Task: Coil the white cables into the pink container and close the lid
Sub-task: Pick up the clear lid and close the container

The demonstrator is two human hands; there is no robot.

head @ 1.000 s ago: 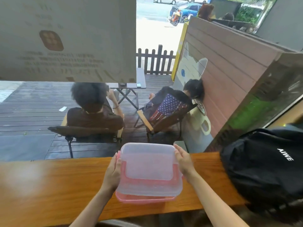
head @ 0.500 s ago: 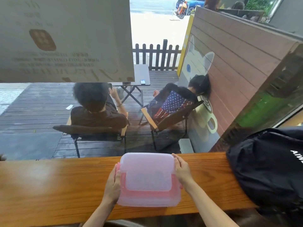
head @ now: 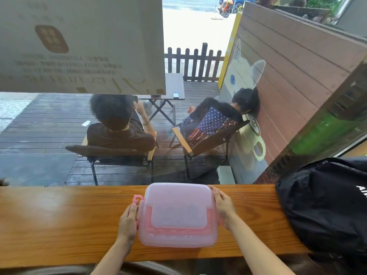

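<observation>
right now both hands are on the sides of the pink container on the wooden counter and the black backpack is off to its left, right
Not quite: the head view shows the black backpack to the right of the pink container, not left. The left hand and right hand do hold its sides on the wooden counter.

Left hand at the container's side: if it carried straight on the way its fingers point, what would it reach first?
The left hand points away from the person along the pink container. First in line looks like the open pink latch sticking out just beyond its fingertips; after that, bare wooden counter. Depth is unclear.
</observation>
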